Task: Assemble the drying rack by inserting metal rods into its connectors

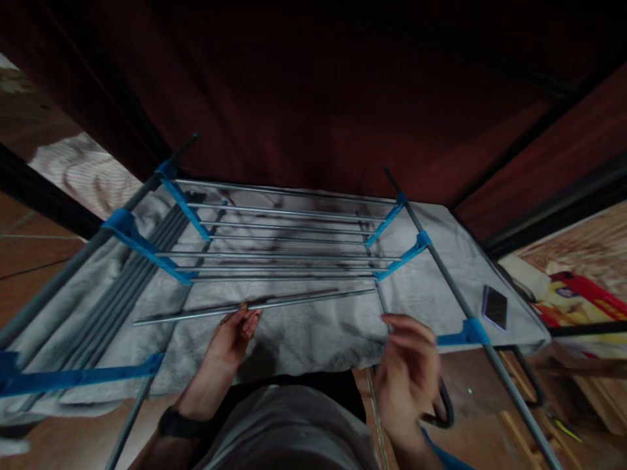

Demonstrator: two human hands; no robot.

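Observation:
My left hand point(236, 333), with a dark band point(182, 424) on its wrist, is closed on a thin metal rod point(304, 299), pinching it left of its middle. The rod lies roughly crosswise, slightly tilted, above a grey cloth. Around it stands a rack frame of grey tubes point(448, 277) with blue plastic brackets point(386, 269). Several thin rods point(294, 256) span between the left and right brackets at the far side. My right hand point(406, 365) is smeared by motion near the lower right bracket point(473, 331); its fingers cannot be made out well.
Several grey tubes point(132, 287) lie side by side on the grey cloth point(304, 339) at left. A phone point(494, 307) rests at the cloth's right edge. Dark red panels point(304, 98) rise behind. Colourful packaging point(582, 297) sits at far right, with a black looped frame point(524, 372) below.

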